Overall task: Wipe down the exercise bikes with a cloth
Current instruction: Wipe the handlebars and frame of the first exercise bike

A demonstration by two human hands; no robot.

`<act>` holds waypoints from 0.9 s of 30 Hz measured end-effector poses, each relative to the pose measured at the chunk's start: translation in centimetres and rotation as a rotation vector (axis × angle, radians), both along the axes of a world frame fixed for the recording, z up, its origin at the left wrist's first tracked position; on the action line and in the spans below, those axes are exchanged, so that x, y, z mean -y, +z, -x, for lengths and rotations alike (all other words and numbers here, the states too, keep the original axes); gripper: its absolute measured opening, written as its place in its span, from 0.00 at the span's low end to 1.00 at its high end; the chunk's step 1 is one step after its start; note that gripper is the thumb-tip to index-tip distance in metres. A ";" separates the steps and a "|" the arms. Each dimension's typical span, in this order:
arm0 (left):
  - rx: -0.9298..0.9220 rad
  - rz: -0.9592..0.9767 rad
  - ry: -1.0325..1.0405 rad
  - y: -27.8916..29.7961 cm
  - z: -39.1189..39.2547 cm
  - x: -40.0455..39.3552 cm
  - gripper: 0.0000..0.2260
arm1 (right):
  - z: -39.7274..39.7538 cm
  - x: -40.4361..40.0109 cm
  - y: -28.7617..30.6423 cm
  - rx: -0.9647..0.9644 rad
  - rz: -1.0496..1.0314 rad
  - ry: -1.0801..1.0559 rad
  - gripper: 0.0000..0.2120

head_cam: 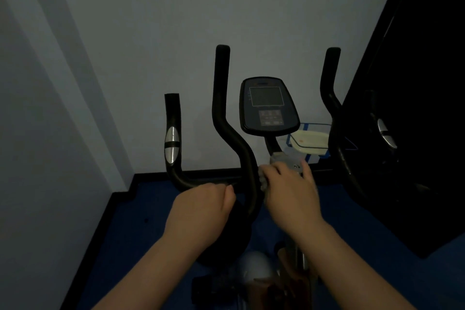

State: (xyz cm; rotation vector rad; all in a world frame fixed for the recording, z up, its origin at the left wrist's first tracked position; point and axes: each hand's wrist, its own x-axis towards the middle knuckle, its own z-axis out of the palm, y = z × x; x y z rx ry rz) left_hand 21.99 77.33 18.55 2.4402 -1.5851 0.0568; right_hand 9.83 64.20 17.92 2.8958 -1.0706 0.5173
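Exercise bike: black one, parked in a dim corner facing the pale wall, and we're looking down over its handlebars from the rider's side.
Wall: plain and greyish, fills the whole top half of the view.
Floor: dark blue, with a black skirting strip where it meets the wall.
Dark panel: big black slab on the right edge, pretty shiny, you can make out a handlebar grip mirrored in it.
Handlebars: black tubes that curve up on both sides of the console; the outer left one has a silver sensor pad on it.
Console: sits upright in the middle between the bars, grey screen on top, block of buttons below it.
Left hand: fingers curled over the low bar where the left handlebar bends in toward the stem, so it's gripping the bike.
Right hand: curled around a cloth, thumb sticking up, right at the stem just under the console.
Cloth: greyish, bunched up, mostly hidden under the right hand's fingers and touching the bar next to the stem.
White box: small pale thing with blue tape around it, low on the wall behind the console, can't tell what it is.
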 end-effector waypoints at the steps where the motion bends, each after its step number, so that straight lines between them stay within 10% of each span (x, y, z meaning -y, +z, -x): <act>1: 0.000 -0.017 -0.012 0.0 0.0 -0.1 0.12 | -0.8 0.4 0.5 -0.024 -0.064 -0.010 0.15; 9: 0.078 -0.023 -0.048 -0.1 0.0 -0.4 0.12 | 1.3 -1.3 -0.9 0.091 0.034 0.033 0.26; 15: -0.249 0.154 0.116 0.7 0.2 -0.6 0.17 | -0.7 0.8 1.1 0.000 -0.191 0.027 0.17; 22: -0.604 0.409 0.221 -0.5 0.3 -2.4 0.12 | 0.3 -0.4 2.1 0.608 -0.394 0.197 0.15; 27: -0.667 0.535 0.281 -1.5 0.8 -3.4 0.13 | -2.1 -1.8 2.2 0.272 -0.229 0.499 0.17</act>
